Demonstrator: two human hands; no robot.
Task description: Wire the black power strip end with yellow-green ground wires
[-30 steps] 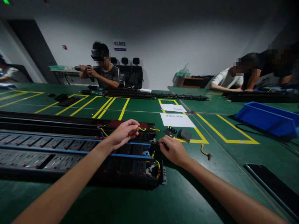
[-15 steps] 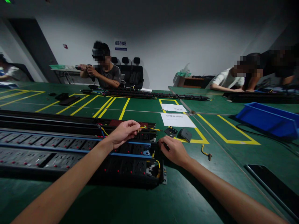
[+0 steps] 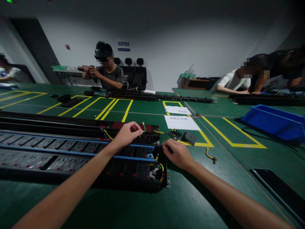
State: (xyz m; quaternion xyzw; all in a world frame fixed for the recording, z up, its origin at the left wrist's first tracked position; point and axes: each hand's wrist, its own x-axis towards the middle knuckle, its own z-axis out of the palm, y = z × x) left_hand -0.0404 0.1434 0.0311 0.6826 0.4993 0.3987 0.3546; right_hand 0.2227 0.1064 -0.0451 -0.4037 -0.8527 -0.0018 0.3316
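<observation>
My left hand point(image 3: 128, 135) pinches a thin yellow-green wire point(image 3: 144, 126) between thumb and forefinger, above the power strips. One end of the wire sticks up past the fingertips. My right hand point(image 3: 177, 153) is curled beside the end of the middle power strip point(image 3: 140, 152), fingertips together; whatever it may hold is hidden. Closest to me lies another black power strip point(image 3: 138, 170) with red-dotted sockets, a yellow wire point(image 3: 162, 167) at its open end and a metal bracket point(image 3: 168, 178). Behind, a further yellow wire point(image 3: 159, 132) reaches out over the rear strip's end.
Right of the strips are a black end cap point(image 3: 189, 137), a flat black plate point(image 3: 174, 134) and a short yellow wire point(image 3: 209, 156). Further right are a blue bin point(image 3: 274, 124) and a phone point(image 3: 276, 184). White paper sheets point(image 3: 182, 122) lie behind. Co-workers sit across the table.
The wire at my left fingertips has turned, and its green-and-yellow end now points upward. My left hand has shifted very slightly; my right hand stays at the strip's end.
</observation>
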